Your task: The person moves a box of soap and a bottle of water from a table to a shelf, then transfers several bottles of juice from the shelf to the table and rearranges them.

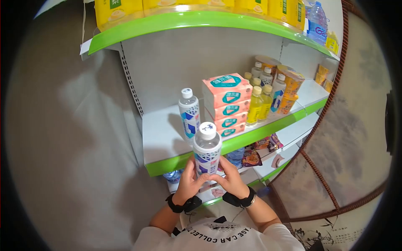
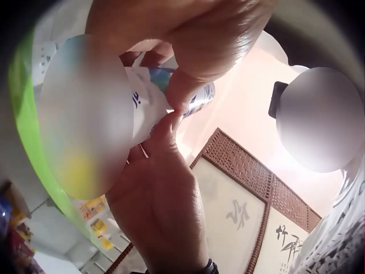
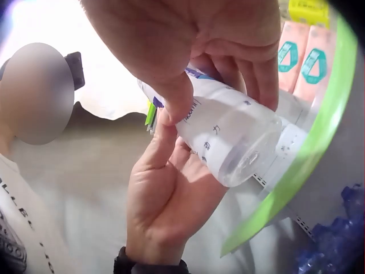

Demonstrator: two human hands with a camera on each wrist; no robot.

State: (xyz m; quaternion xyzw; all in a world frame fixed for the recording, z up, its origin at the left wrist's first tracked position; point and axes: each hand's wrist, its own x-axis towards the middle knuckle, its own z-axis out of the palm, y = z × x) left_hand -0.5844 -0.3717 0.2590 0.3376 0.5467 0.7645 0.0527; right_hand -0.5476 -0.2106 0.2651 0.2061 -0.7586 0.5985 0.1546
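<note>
Bottle (image 1: 207, 149) in fingers (image 3: 265, 83), white shelf (image 1: 161, 138), grey drapery (image 1: 75, 138)

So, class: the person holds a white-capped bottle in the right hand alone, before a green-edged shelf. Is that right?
Not alone: the head view shows the left hand and right hand both holding the white-capped bottle, before the green-edged shelf.

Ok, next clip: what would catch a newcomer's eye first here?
Probably the white-capped bottle, gripped by the left hand and right hand before the green-edged shelf. Behind it, a stack of pink boxes stands out, with a similar bottle to its left. Higher up, bright yellow packs line the upper shelf.
</note>
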